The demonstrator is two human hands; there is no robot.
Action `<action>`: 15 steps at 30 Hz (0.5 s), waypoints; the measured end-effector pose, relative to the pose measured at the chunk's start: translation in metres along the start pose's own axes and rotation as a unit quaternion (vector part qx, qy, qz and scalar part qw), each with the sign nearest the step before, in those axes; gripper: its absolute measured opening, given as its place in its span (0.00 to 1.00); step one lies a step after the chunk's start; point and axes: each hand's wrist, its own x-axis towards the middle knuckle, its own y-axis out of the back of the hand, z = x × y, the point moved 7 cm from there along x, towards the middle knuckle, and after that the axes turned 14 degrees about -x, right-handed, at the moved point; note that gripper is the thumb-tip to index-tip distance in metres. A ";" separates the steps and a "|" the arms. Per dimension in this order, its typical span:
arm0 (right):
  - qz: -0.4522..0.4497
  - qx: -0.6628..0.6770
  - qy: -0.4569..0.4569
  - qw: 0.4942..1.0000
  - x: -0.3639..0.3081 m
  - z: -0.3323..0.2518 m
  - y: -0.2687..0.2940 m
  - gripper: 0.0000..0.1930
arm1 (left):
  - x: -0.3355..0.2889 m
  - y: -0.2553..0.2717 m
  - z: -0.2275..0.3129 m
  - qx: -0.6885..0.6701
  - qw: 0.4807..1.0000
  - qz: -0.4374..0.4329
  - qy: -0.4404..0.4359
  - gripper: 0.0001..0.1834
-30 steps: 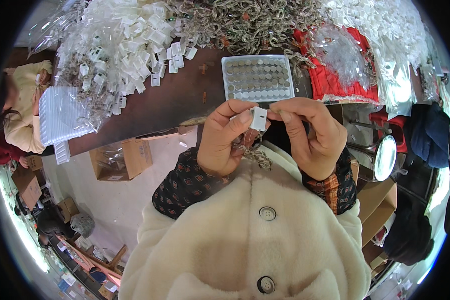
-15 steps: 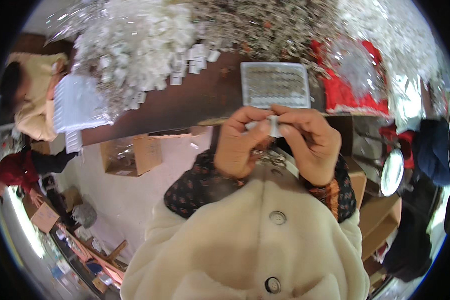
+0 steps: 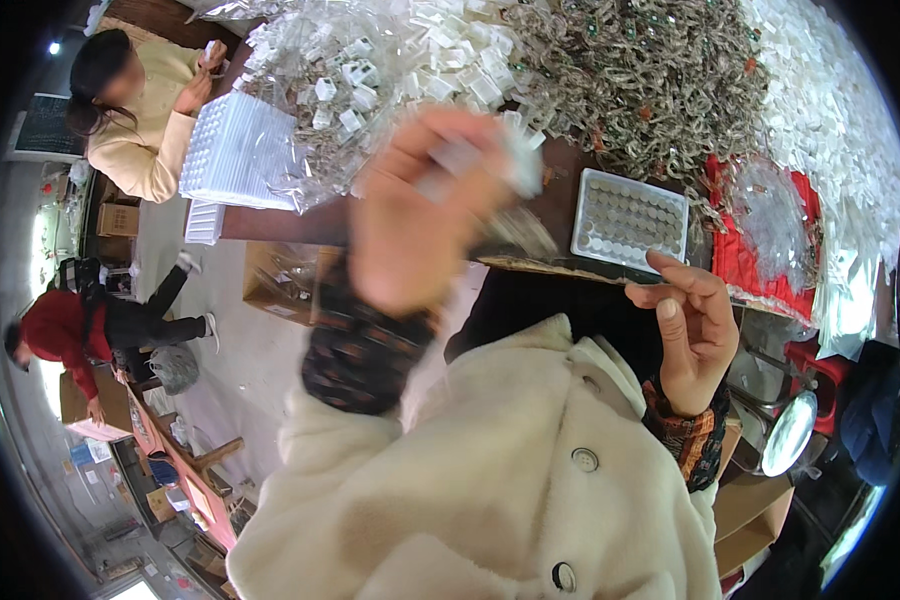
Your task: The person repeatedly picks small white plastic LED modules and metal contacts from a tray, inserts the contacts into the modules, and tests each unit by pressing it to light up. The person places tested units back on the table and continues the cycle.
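Observation:
My left hand [image 3: 410, 215] is raised over the table's front edge, beside the heap of small white plastic pieces [image 3: 460, 60]. Motion smears it, but its fingers are bent around a whitish plastic piece [image 3: 456, 156]. More blurred, clear-white plastic shows just past the fingertips. My right hand [image 3: 698, 330] is near the table edge, below a shallow white tray [image 3: 625, 261] holding rows of round silvery pieces. Its index finger reaches left, the thumb stands apart and the other fingers curl loosely. Nothing shows between them.
A tangled heap of greyish clear parts [image 3: 640, 80] covers the table's back middle. On the right lie a red bag [image 3: 800, 235] under clear plastic and more white pieces [image 3: 830, 110]. Stacked white trays [image 3: 235, 150] stand left, near a seated person [image 3: 140, 140]. Another person [image 3: 65, 330] bends over a box.
My hands, earlier together on a small white piece, have separated. The left has gone up and left toward the white heap; the right has moved right and slightly down. The view has shifted.

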 end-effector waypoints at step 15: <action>-0.025 -0.066 -0.079 0.994 -0.004 0.025 -0.009 0.08 | 0.051 0.003 -0.030 0.623 0.769 -0.037 -0.138 0.16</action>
